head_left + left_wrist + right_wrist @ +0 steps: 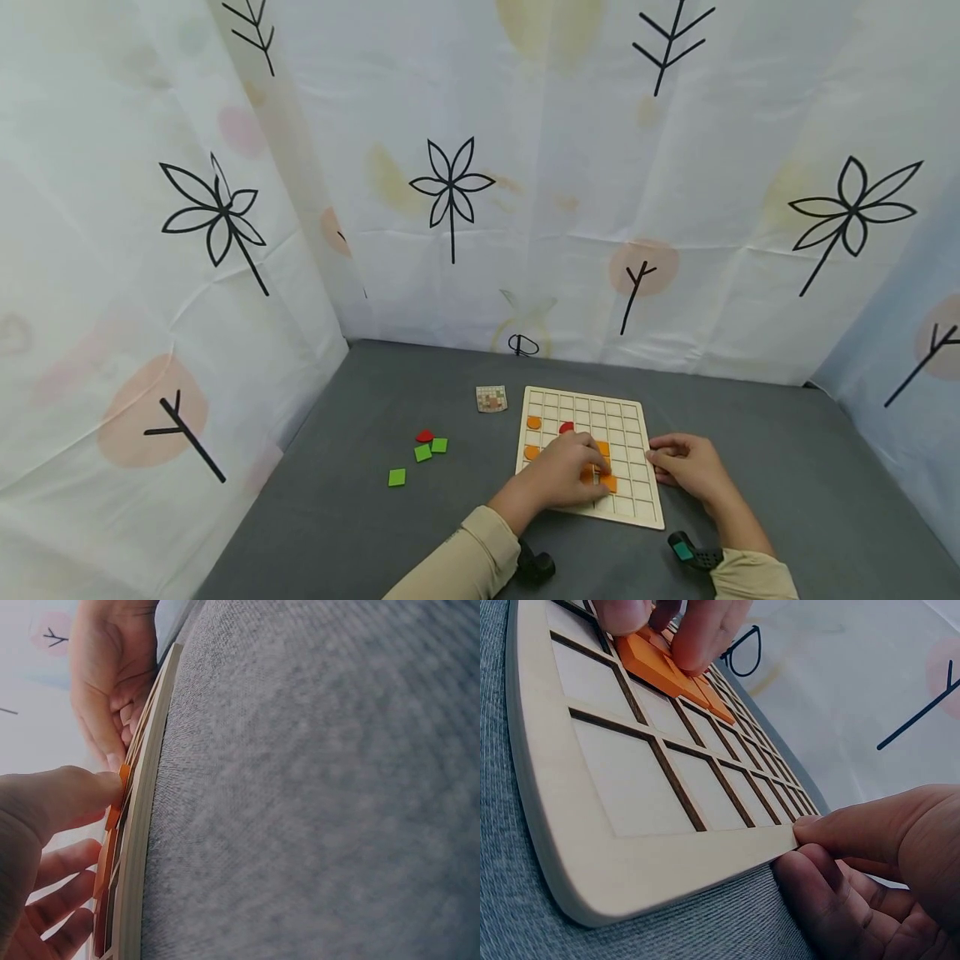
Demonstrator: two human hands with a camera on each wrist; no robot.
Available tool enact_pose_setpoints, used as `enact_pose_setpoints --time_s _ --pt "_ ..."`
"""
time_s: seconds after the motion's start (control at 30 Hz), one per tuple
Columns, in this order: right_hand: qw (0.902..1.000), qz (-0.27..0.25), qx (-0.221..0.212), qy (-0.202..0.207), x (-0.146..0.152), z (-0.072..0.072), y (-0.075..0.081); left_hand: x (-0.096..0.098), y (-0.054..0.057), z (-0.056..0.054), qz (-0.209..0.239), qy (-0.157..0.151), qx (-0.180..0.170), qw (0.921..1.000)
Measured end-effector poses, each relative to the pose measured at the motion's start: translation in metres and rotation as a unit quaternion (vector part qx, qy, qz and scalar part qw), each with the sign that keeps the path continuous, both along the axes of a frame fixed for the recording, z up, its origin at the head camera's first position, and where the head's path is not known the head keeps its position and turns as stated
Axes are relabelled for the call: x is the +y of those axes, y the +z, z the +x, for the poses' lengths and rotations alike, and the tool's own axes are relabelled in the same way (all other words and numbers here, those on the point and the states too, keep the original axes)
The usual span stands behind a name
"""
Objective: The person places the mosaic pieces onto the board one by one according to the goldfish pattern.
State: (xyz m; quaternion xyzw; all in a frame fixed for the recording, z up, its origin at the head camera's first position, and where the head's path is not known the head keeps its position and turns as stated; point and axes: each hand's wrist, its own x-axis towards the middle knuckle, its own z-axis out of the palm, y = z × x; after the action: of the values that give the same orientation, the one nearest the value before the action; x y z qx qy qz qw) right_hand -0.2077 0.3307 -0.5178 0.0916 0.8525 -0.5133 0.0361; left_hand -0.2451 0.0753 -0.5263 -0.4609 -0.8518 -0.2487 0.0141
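A pale wooden grid board (637,508) lies on the grey table. My left hand (566,471) reaches over its lower middle, thumb and fingertips pinching an orange square tile (649,664). In the right wrist view this tile sits askew over the grid bars. More orange squares (603,448) lie beside the fingers, partly hidden by them. At the board's right edge, my right hand (693,471) holds the rim, thumb on top and curled fingers against the side. Orange round pieces (533,422) and a red piece (566,427) sit in cells farther up the board.
Several green squares (397,477) and a red piece (425,436) lie on the table left of the board. A small patterned card (491,398) is near the board's far left corner. Printed cloth (480,275) walls off the back and sides.
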Motion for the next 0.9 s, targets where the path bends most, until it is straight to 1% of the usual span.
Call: enact_pose_setpoints --time_s 0.17,0.4,0.6,0.77,0.9 --pt "1.0 -0.002 0.004 0.003 0.0 -0.0007 0.0015 -0.0008 0.0028 0.0003 -0.002 -0.001 0.003 1.0" --pt "1.0 0.002 -0.002 0.002 0.0006 -0.0005 -0.0008 -0.0026 0.0022 -0.001 0.006 -0.013 -0.026 0.9996" --pt "1.0 0.001 -0.004 0.0 0.0018 -0.0001 -0.0031 -0.0049 0.0017 -0.001 0.003 -0.021 -0.033 0.9992" --pt "1.0 0.006 -0.003 -0.006 0.0017 -0.0019 -0.0055 -0.006 0.0031 0.0004 0.002 -0.024 -0.027 0.9993" --pt "0.9999 0.002 -0.008 -0.01 0.0016 -0.003 -0.005 -0.0054 0.0039 -0.0007 0.007 -0.028 -0.02 0.9994"
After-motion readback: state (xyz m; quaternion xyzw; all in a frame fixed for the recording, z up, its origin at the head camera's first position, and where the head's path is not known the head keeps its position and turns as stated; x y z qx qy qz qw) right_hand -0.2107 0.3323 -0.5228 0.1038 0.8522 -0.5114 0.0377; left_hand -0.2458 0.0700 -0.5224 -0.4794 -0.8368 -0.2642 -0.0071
